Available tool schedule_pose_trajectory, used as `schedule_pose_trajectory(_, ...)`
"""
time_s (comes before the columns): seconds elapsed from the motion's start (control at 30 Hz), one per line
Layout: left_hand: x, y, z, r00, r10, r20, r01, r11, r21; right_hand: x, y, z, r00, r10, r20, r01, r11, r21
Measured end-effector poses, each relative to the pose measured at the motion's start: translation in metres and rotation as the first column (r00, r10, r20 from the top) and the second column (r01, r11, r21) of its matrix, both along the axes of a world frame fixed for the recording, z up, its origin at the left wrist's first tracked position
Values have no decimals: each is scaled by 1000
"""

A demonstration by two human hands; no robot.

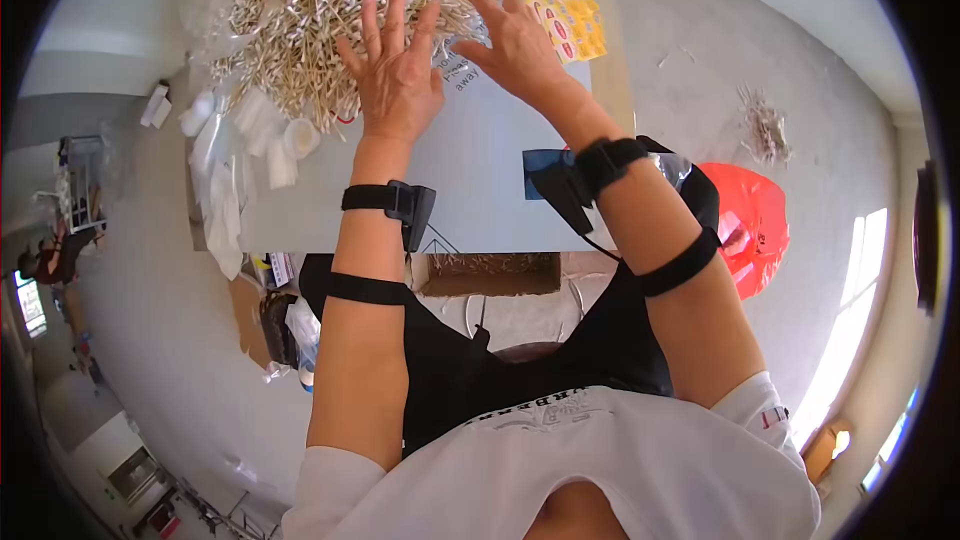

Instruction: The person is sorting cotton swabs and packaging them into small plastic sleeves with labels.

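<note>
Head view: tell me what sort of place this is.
Probably a home or small workshop used for hand packing: a heap of cotton swabs and small yellow packets on a white table, an open cardboard box underneath.

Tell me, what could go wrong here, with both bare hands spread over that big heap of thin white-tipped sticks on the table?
1. The loose heap of thin white-tipped sticks spreads toward the grey table's left edge; a sweep by the left hand might push some off.
2. The right hand lies beside the small yellow packets near the far right edge; they could slide off or mix into the sticks.
</note>
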State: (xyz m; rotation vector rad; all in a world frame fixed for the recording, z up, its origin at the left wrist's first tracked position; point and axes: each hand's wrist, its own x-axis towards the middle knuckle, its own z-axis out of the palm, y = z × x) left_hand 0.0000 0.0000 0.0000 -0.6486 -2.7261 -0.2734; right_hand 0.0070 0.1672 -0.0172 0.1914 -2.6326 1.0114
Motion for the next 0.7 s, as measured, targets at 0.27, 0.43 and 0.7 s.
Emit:
schedule_pose_trajectory(0.27,-51,-9,-15,989,-134,-60,135,991,18,-42,-45,-33,971,-43,-234,57,997,51)
schedule_pose_trajectory(0.43,-62,-10,-17,991,-121,-61,117,991,-65,-41,-27,-26,965,-50,-256,33,997,-67)
schedule_pose_trajectory(0.7,-61,-14,-17,991,-129,-38,124,986,-113,-2,-8,-30,971,-80,-225,-1,940,-341)
